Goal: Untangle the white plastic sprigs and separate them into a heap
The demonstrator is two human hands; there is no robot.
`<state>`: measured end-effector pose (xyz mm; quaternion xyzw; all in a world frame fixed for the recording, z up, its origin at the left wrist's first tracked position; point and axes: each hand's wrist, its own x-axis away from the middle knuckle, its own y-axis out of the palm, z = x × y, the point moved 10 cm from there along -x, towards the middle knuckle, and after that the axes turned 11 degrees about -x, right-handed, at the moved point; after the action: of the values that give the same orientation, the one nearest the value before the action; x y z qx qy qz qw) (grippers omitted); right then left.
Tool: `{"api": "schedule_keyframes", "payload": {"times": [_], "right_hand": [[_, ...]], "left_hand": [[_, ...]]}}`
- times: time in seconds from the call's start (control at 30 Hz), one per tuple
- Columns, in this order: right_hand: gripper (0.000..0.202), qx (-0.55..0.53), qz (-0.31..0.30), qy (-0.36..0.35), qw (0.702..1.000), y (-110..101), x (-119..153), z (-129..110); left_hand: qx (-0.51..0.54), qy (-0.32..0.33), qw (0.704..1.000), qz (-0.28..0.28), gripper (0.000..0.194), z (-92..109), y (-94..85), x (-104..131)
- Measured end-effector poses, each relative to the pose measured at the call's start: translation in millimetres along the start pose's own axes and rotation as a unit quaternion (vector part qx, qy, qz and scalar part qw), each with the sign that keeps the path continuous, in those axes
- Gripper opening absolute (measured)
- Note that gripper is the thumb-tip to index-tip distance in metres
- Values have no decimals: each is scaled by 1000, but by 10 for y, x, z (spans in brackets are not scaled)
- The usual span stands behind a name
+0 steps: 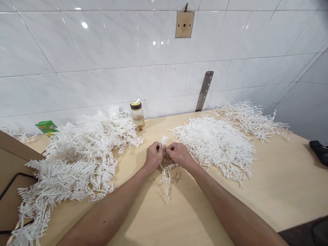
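Observed at centre: left hand [154,158] with fingers [161,147] curled in, thumb and forefinger pinched together on a branching white piece [166,184]. Observed directly to the right, almost touching: right hand [179,153], likewise with thumb and forefinger brought together at the same piece. Exact points of contact partly hidden by the knuckles; cannot tell how firmly gripped.

Noted of the piece: caught between both sets of fingers, with a frilled tip projecting just beyond them on the far side and thin stems trailing to the near side, above shadows cast on the pale surface [282,177].

Found left of the hands: large, loose heap of similar white strands [84,157], spread to the near left. Found just to the right: flatter pile of white strands [217,145], with a looser, sparser batch [249,119] adjoining at far right.

Recorded farther out: clear jar [138,118] with dark lid and pale liquid, upright beside the left heap; green packet [46,127] at far left; brown panel [15,150] at left edge; black object [319,152] at right edge, cut off and unidentified.

Seen at far side: perforated metal strip [204,90] against white tiled wall [128,41], with square plate [184,24] above.
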<state>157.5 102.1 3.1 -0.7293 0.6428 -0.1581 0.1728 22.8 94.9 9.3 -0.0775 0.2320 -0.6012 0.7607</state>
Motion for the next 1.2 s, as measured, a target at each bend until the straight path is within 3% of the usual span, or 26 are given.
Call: {"api": "schedule_keyframes", "payload": {"times": [0.1,0.3,0.5,0.57,0.63,0.73,0.83,0.9,1.07,1.2], "right_hand": [[29,-5,19,31,999,-66,-51,117],[13,-14,136,28,990,-656,-64,142],[18,150,252,-18,956,-1092,29,25],[26,203,256,-59,943,-1053,42,-63],[27,209,219,-85,949,-917,16,-109],[20,179,153,-81,969,-712,-36,-107],[17,155,151,-75,973,-668,-33,-121],[17,97,133,-63,984,-631,-30,-93],[25,-91,-42,-23,995,-190,-4,-17],[24,-139,-63,-9,988,-25,11,11]], "left_hand": [[25,19,999,18,26,53,-53,6],[142,-46,985,-87,38,-80,146,-28],[174,-71,977,-96,43,-135,177,-38],[176,-71,977,-96,44,-130,178,-36],[178,-68,977,-94,44,-126,179,-35],[174,-66,978,-91,43,-126,175,-36],[173,-76,978,-86,43,-140,169,-34],[177,-82,977,-84,44,-142,166,-31],[186,-72,978,-61,41,-115,123,-49],[179,-69,980,-54,41,-130,112,-58]]}}
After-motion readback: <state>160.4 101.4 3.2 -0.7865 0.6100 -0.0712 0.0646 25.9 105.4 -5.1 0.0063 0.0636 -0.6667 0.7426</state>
